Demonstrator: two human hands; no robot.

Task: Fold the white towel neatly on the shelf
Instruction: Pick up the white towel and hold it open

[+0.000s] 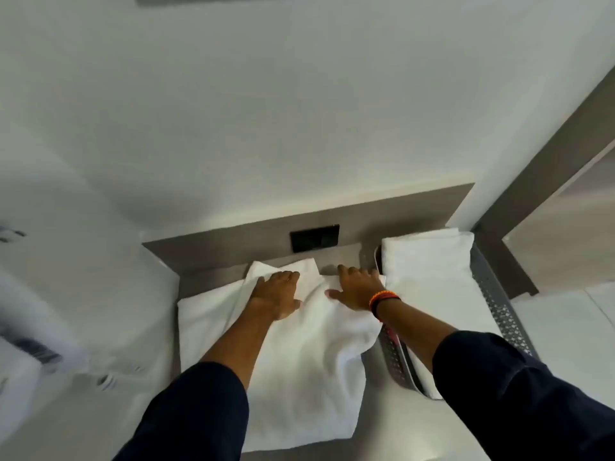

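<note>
Now both hands (316,291) flat on white towel (299,361).

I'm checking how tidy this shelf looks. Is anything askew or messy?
Yes. The white towel under the left hand and right hand lies skewed, with a rumpled ridge between the hands and uneven far corners. The folded towels at right look neat.

A black rectangular panel (314,237) is set in the grey back board (382,214), and a plain white wall (266,111) rises above the board. At the right side stands a grey perforated basket (496,304) which holds folded white linen (429,261). At the left edge there are some blurred white things with dark marks, too unclear to name.
</note>
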